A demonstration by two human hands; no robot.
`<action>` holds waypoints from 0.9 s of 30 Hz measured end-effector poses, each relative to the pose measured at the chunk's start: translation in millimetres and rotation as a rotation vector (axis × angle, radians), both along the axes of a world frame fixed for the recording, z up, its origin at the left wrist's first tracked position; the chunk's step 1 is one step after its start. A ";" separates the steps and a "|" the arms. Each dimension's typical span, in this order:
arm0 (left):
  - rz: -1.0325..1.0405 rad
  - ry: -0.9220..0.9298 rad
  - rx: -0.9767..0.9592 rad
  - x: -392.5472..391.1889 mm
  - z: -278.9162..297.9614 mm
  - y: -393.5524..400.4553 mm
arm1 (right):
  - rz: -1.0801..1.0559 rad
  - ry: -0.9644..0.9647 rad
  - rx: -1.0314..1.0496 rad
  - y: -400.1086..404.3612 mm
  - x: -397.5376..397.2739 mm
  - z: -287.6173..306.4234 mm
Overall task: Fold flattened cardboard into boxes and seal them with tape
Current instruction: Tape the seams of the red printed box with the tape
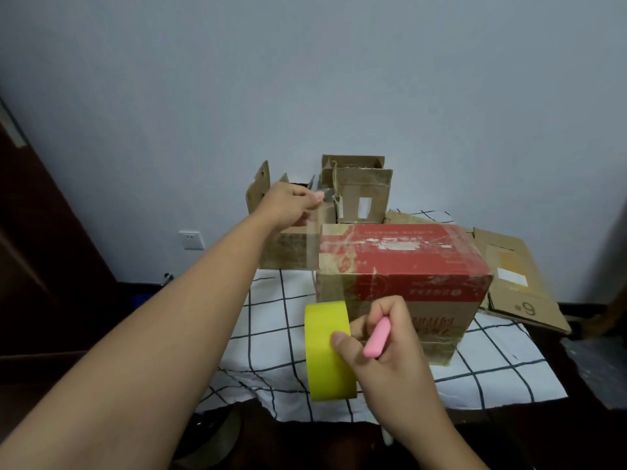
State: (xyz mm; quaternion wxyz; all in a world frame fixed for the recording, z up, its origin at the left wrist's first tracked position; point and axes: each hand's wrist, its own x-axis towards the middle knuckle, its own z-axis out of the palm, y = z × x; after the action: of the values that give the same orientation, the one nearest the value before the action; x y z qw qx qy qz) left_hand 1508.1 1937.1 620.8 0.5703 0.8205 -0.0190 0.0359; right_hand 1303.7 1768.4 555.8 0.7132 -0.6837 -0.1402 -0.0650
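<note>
Red-and-brown corrugated cardboard box (400, 266) sits shut on the checked white cloth (271, 334).
Right hand (383, 347) grips a chunky yellow tape roll (327, 351) plus a smooth pink cutter (376, 337); left hand (288, 203) pinches the clear tape strip (314, 245) pulled taut. Worn open brown boxes (359, 191) stand behind.

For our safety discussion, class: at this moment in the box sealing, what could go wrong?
1. The stretched tape strip, pinched only by the left hand, may twist and stick to itself.
2. The right hand grips both the yellow tape roll and a pink cutter; either might slip.
</note>
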 end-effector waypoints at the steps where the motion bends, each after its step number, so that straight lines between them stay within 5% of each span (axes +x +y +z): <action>1: -0.005 0.002 -0.008 0.8 0.3 -1.1 | 0.004 0.003 0.016 1.4 0.1 0.8; 27: 0.035 0.060 0.004 15.4 -10.7 -8.9 | -0.057 -0.059 -0.033 12.4 3.8 6.9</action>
State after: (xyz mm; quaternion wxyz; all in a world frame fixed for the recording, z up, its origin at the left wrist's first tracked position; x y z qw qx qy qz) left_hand 1523.5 1928.2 610.0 0.5683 0.8225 0.0125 0.0210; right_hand 1307.5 1780.8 562.7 0.6952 -0.6970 -0.1425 -0.1030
